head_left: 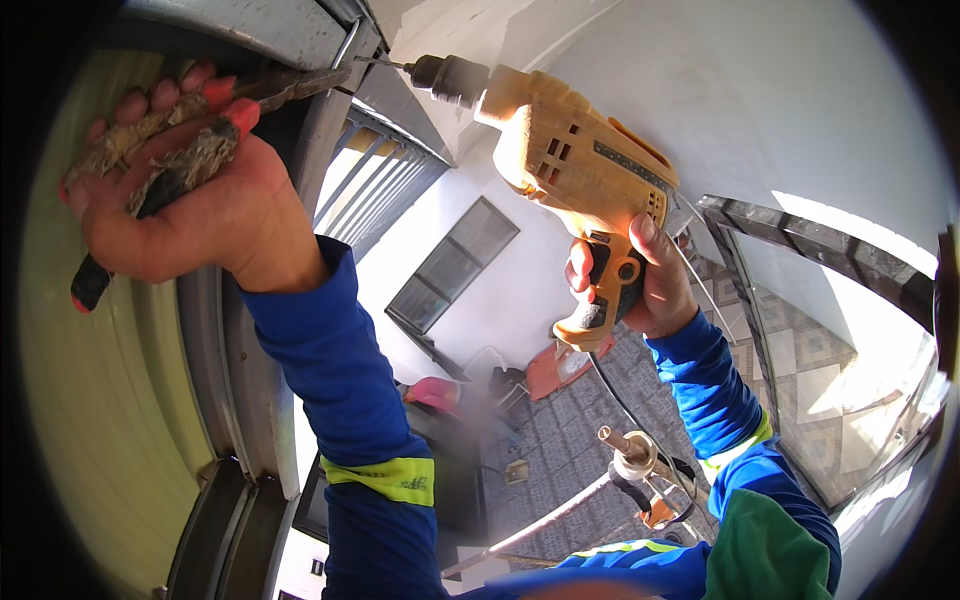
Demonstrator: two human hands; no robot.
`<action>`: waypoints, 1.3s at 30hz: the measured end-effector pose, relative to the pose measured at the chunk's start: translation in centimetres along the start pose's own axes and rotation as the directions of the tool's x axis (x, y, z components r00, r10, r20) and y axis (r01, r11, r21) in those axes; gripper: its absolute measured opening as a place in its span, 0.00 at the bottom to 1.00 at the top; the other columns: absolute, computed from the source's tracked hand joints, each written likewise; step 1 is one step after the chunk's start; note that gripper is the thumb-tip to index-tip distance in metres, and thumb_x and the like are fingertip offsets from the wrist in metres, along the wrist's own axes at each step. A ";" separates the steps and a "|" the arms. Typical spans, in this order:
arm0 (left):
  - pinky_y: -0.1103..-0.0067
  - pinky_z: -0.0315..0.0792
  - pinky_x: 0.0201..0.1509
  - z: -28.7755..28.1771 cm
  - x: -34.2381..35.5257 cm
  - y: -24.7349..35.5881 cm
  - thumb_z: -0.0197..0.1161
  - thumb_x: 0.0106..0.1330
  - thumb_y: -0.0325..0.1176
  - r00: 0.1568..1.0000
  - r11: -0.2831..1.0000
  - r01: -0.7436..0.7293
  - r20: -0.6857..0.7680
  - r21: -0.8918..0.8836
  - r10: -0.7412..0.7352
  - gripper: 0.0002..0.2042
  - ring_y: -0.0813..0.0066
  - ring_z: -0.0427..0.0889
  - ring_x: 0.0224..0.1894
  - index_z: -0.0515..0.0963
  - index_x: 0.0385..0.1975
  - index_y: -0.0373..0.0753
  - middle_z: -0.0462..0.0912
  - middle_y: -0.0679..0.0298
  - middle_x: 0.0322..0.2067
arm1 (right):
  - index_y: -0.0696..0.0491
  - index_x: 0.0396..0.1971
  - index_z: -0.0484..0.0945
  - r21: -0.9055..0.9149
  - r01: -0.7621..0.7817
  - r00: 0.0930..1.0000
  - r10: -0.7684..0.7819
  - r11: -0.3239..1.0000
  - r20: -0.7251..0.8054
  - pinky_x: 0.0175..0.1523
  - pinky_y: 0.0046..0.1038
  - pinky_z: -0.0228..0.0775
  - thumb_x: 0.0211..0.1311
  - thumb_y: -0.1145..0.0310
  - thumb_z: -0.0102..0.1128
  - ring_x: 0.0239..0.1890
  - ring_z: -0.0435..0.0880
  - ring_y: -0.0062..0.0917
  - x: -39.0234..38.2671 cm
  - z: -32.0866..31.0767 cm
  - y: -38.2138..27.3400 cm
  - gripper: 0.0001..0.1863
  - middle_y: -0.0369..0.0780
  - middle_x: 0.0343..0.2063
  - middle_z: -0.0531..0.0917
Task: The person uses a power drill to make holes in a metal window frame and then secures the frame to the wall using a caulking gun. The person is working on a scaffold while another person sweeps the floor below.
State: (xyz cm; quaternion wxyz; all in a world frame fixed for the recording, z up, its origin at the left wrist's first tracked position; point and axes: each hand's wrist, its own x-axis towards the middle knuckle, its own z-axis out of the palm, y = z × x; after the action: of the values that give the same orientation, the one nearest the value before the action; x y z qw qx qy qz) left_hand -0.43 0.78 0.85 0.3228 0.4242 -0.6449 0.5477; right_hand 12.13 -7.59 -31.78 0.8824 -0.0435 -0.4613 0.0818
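Observation:
My left hand (225, 205), raised at the upper left, is closed around the handles of a pair of pliers (300, 88). Their grips are red and black, frayed and partly wrapped in worn tape. The plier jaws reach to the corner of a grey metal frame (322, 130). A yellow corded drill (580, 150) is in my right hand (662, 280), whose fingers wrap its handle. Its thin bit (384, 63) points left at that corner, close to the jaw tips. Whether the bit or jaws touch the metal, I cannot tell.
The drill's black cord (622, 400) hangs toward a white pole structure (560, 520) below me. Far down is a patterned tile floor (560, 450), with a pink object (436, 393) near the wall. A window (455, 265) and a dark-framed opening (745, 310) lie beyond.

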 end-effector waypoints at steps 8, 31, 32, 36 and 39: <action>0.60 0.82 0.33 0.2 -0.1 0.0 0.52 0.63 0.49 1.000 0.999 0.010 -0.014 -0.035 -0.011 0.21 0.57 0.80 0.27 0.73 0.38 0.34 0.79 0.51 0.33 | 0.60 0.53 0.76 -0.046 0.034 0.999 -0.035 0.998 -0.019 0.35 0.28 0.82 0.62 0.43 0.70 0.34 0.87 0.30 -0.3 -0.1 0.2 0.35 0.44 0.33 0.85; 0.71 0.80 0.41 1.9 -2.3 0.2 0.52 0.72 0.47 0.985 0.998 0.058 -0.164 -0.020 -0.061 0.22 0.66 0.82 0.35 0.72 0.50 0.30 0.79 0.57 0.41 | 0.66 0.56 0.74 -0.170 0.425 0.904 -0.407 0.889 0.133 0.46 0.37 0.87 0.55 0.64 0.81 0.40 0.91 0.36 -1.7 11.3 1.1 0.34 0.50 0.37 0.88; 0.71 0.80 0.41 2.0 -2.3 0.2 0.52 0.72 0.47 0.985 0.998 0.062 -0.162 -0.021 -0.064 0.23 0.66 0.82 0.35 0.70 0.52 0.30 0.79 0.57 0.41 | 0.66 0.54 0.76 -0.166 0.443 0.894 -0.422 0.881 0.151 0.47 0.35 0.87 0.55 0.66 0.81 0.40 0.90 0.34 -1.5 11.7 1.1 0.32 0.49 0.37 0.88; 0.71 0.79 0.43 2.4 -2.4 0.4 0.53 0.71 0.47 0.985 0.998 0.053 -0.164 -0.024 -0.056 0.27 0.66 0.82 0.36 0.65 0.59 0.30 0.79 0.56 0.41 | 0.66 0.51 0.78 -0.245 0.404 0.911 -0.413 0.881 0.019 0.48 0.34 0.86 0.54 0.68 0.82 0.41 0.91 0.33 -1.4 12.6 0.9 0.29 0.48 0.38 0.89; 0.71 0.79 0.45 2.5 -2.5 0.5 0.53 0.70 0.47 0.981 0.996 0.078 -0.175 -0.031 -0.082 0.28 0.66 0.81 0.36 0.63 0.60 0.29 0.79 0.56 0.42 | 0.66 0.50 0.79 -0.231 0.455 0.888 -0.458 0.860 0.040 0.48 0.33 0.86 0.53 0.68 0.83 0.41 0.91 0.32 -1.2 13.4 1.5 0.29 0.48 0.38 0.89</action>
State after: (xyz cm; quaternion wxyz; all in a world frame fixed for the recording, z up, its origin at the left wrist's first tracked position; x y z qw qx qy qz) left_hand 0.37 -1.18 -2.08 0.4053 0.3960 -0.6028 0.5617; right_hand 0.31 -6.32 -25.37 0.8690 -0.0373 -0.4576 -0.1846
